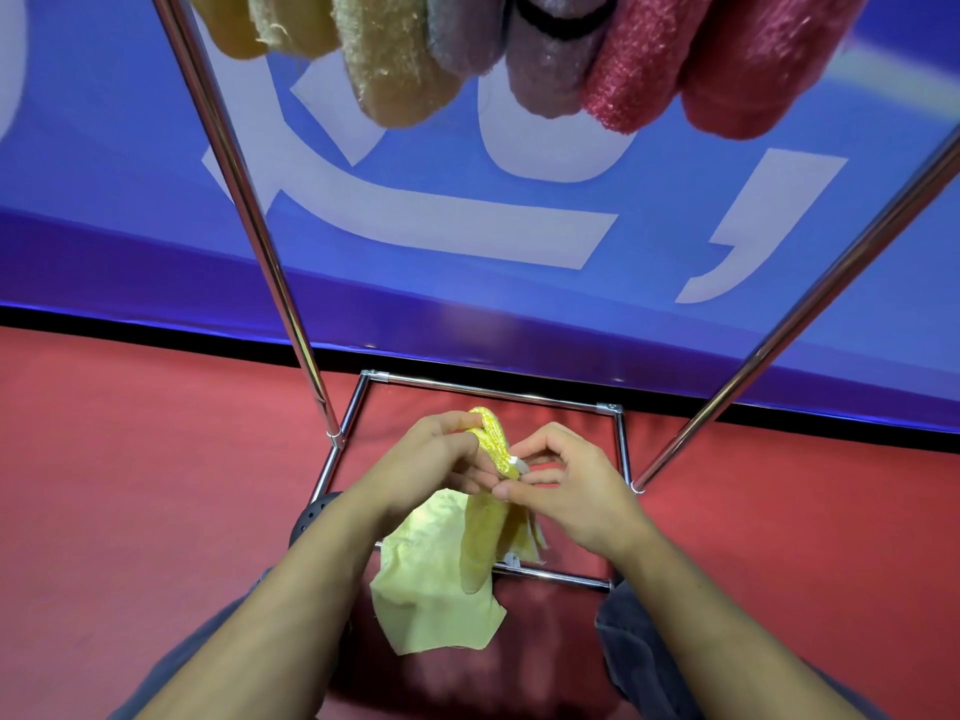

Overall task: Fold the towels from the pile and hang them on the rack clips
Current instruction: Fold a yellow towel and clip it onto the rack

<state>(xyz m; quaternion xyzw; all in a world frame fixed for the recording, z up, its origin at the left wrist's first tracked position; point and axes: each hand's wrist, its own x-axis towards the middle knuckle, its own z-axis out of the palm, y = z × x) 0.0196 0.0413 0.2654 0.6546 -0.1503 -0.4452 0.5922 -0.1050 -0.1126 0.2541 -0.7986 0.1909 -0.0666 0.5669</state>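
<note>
I hold a yellow towel (pixel 441 589) in front of me, low over the chrome rack base (pixel 488 392). My left hand (pixel 441 454) pinches its folded upper edge between thumb and fingers. My right hand (pixel 566 480) pinches the same edge at a small white tag or clip, just right of the left hand. The rest of the towel hangs down loose between my forearms. Several folded towels hang at the top of the view: yellow ones (pixel 384 59), purple-grey ones (pixel 545 70) and red ones (pixel 727 65). The clips holding them are out of view.
Two chrome rack poles (pixel 249 210) (pixel 810 298) rise on either side of my hands. Behind the rack is a blue banner (pixel 467 226) with white lettering. The floor is red carpet (pixel 130 485). My dark-trousered knees show at the bottom.
</note>
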